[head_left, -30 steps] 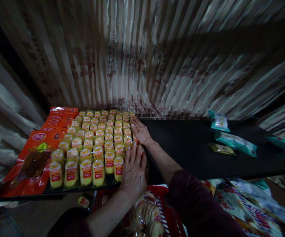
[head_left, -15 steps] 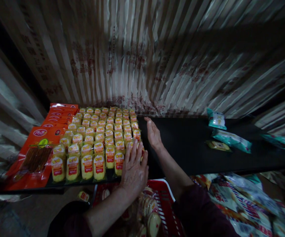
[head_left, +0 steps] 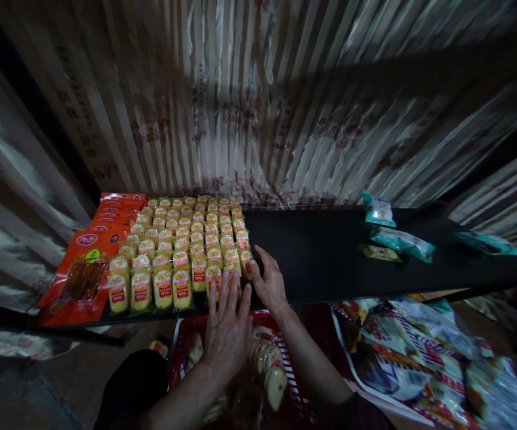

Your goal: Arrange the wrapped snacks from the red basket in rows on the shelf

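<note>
Rows of small yellow wrapped packs [head_left: 163, 289] with red and white labels stand close together on the left of a black shelf [head_left: 321, 257]. My left hand [head_left: 229, 322] lies with spread fingers against the front packs at the right end of the rows. Beside it, my right hand [head_left: 269, 279] touches the right-hand side of the outermost packs, thumb and fingers apart. Neither hand is wrapped round anything. Under my forearms is a red basket [head_left: 291, 364] holding more wrapped round pieces [head_left: 276, 385].
Orange packets [head_left: 81, 272] lie left of the yellow packs. Teal packets [head_left: 401, 242] and a small yellowish one [head_left: 379, 252] lie on the shelf's right part. A white-rimmed container [head_left: 352, 364] with large snack bags [head_left: 401, 340] is below right. Striped sheeting [head_left: 258, 107] hangs behind.
My right hand has come down and left, from above the shelf onto the side of the packs. My left hand has shifted slightly down and left. The view has moved a little.
</note>
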The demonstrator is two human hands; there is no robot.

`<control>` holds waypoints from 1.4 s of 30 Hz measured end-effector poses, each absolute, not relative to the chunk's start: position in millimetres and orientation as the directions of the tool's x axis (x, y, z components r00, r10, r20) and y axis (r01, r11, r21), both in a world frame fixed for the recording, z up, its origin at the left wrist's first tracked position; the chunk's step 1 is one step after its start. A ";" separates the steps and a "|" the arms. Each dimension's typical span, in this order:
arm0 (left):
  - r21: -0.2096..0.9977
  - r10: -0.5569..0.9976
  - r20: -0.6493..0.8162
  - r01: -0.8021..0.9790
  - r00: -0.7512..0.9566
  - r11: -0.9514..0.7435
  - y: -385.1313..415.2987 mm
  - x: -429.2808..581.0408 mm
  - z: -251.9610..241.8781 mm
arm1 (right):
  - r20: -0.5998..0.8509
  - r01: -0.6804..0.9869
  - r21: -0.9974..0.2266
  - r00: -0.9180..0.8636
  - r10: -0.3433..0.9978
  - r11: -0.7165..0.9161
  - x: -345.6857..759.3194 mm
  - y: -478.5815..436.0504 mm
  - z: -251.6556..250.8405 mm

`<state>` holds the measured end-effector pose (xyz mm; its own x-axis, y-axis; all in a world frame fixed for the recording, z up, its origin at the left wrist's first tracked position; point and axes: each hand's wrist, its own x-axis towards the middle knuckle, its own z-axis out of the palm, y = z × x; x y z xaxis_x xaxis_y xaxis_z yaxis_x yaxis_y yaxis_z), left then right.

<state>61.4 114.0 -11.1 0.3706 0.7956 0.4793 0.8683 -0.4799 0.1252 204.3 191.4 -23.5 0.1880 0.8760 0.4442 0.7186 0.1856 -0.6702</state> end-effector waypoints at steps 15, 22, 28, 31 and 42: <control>0.214 0.840 0.486 0.899 0.241 -0.382 124.9 48.2 -28.9 | 0.436 0.713 -0.657 0.094 0.895 0.245 188.7 178.0 -31.9; 0.226 0.830 0.501 0.888 0.247 -0.400 128.9 52.4 -25.5 | 0.457 0.699 -0.693 0.235 0.858 0.177 182.3 185.7 -33.6; 0.245 0.798 0.547 0.863 0.254 -0.443 139.8 52.0 -16.3 | 0.438 0.665 -0.726 0.245 0.865 0.179 175.4 186.5 -37.3; 0.250 0.794 0.547 0.854 0.264 -0.456 145.2 52.1 -14.8 | 0.390 0.629 -0.765 0.277 0.878 0.141 176.5 183.8 -35.4; 0.235 0.799 0.529 0.856 0.285 -0.461 153.0 51.1 -13.9 | 0.303 0.624 -0.780 0.302 0.904 0.053 173.1 184.7 -35.5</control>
<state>51.1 153.0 -13.9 0.2851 0.7993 0.5291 0.8558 -0.4609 0.2351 173.1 184.7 -35.5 0.3025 0.9036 0.3034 0.6235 0.0532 -0.7800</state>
